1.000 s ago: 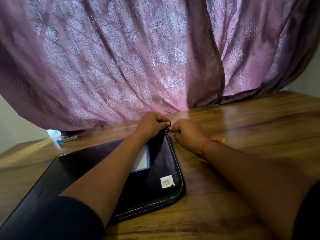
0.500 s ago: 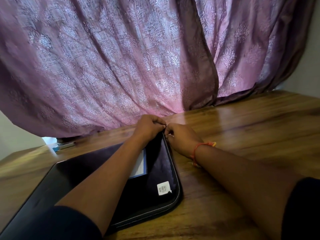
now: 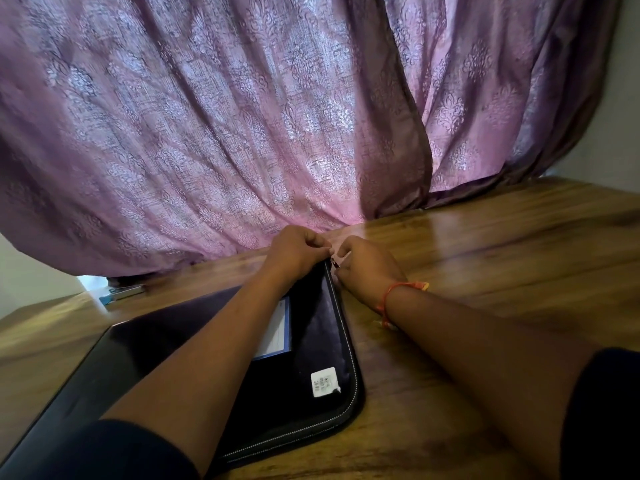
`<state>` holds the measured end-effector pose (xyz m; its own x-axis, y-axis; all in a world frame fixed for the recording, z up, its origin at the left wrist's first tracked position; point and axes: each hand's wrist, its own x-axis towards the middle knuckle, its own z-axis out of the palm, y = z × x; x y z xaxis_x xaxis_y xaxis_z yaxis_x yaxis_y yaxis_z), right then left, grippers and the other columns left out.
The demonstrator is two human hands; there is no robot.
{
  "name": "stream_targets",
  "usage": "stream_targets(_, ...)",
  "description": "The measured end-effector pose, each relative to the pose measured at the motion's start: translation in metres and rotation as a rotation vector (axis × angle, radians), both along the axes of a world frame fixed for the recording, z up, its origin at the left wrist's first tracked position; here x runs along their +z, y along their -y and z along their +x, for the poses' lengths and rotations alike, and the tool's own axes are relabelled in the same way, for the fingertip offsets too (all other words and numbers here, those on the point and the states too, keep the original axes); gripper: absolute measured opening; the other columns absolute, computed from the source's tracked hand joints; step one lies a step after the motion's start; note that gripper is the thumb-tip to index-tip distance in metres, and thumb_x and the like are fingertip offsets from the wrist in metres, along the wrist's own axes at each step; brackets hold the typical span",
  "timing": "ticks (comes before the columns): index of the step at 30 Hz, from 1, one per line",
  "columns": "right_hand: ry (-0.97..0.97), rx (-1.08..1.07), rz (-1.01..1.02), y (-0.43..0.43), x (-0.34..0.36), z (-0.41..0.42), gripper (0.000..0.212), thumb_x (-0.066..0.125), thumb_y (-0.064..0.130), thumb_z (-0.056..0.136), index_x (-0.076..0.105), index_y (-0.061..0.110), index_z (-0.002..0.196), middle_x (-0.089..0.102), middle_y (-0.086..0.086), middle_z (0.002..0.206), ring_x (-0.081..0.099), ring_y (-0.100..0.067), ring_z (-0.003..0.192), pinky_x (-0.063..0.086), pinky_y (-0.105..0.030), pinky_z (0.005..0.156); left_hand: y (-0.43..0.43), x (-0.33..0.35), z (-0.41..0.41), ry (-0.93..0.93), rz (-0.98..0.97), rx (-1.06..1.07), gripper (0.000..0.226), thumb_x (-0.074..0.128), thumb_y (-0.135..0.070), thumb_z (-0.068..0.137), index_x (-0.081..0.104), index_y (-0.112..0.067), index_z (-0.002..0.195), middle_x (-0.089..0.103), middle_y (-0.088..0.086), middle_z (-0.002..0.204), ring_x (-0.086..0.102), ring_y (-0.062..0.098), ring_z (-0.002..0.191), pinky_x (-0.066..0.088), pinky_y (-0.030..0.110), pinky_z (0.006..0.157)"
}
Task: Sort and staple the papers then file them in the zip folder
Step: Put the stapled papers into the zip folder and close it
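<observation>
- The zip folder (image 3: pixel 311 341), dark and glossy, lies flat on the wooden counter (image 3: pixel 485 271) under the left forearm, its far right corner between the two hands.
- The zipper pull (image 3: pixel 334 262), a small metal tab, sits at that far corner, just between the fingertips of both hands.
- The right hand (image 3: pixel 367 263) is curled narrow, its fingertips pinched at the pull; whether it truly grips the tab is too small to tell.
- The left hand (image 3: pixel 296 252) is closed in a loose fist on the folder's corner edge, seemingly holding the fabric steady against the pull.
- The zip teeth along the folder's right side and near edge look closed, so the closing appears close to finished or just starting at this corner; which cannot be told.
- A white sheet with a blue border (image 3: pixel 277 329) shows at the folder's face beside the left forearm; whether it is a filed paper or a label pocket is unclear.
- No loose papers show anywhere near the hands, which suggests sorting, stapling and filing are done.
- A small white sticker (image 3: pixel 324 382) sits on the folder's near right corner.
- Beyond the hands hangs a purple patterned curtain (image 3: pixel 242 133); far to the left of the left hand lies a small bluish object (image 3: pixel 121 293), possibly the stapler.
</observation>
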<state>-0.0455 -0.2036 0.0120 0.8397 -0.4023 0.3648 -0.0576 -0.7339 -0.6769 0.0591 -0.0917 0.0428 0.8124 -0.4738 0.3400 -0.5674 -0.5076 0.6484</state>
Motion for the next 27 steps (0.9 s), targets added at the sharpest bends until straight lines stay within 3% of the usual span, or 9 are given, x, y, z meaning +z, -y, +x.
stream_targets(4,-0.033,0.013,-0.074,0.002,0.004,-0.004,0.014,0.069,0.023,0.082,0.075,0.021,0.096,0.073,-0.004,0.098,0.064,-0.023,0.096,0.053,-0.031,0.078,0.000,0.001,-0.001,0.006,-0.004,0.009,0.003,0.081,-0.013,0.083,0.079,-0.013,0.082,0.069,-0.009,0.068,0.062,0.004,0.065,0.052,0.026,0.075)
stream_targets(14,-0.002,0.043,-0.290,-0.002,0.007,-0.002,0.022,0.058,0.024,0.089,0.072,0.036,0.101,0.071,-0.002,0.102,0.064,-0.026,0.093,0.042,-0.027,0.066,-0.003,0.004,0.003,0.066,-0.007,0.071,0.002,0.079,-0.012,0.083,0.080,-0.011,0.085,0.067,-0.011,0.068,0.062,0.005,0.068,0.049,0.023,0.072)
stream_targets(22,0.019,0.105,-0.437,-0.007,0.010,-0.003,0.029,0.048,0.024,0.086,0.068,0.038,0.101,0.070,0.003,0.098,0.064,-0.024,0.094,0.053,-0.035,0.072,-0.006,0.008,0.004,0.153,0.020,0.100,0.006,0.075,-0.011,0.085,0.081,-0.013,0.087,0.067,-0.006,0.072,0.060,0.002,0.067,0.040,0.011,0.061)
stream_targets(27,-0.011,0.151,-0.443,-0.004,0.014,-0.009,0.021,0.057,0.024,0.092,0.072,0.034,0.103,0.072,0.004,0.099,0.062,-0.020,0.095,0.053,-0.034,0.073,-0.012,0.011,0.009,0.178,0.020,0.148,0.007,0.075,-0.015,0.089,0.080,-0.012,0.091,0.071,0.001,0.080,0.066,0.013,0.080,0.044,0.023,0.074)
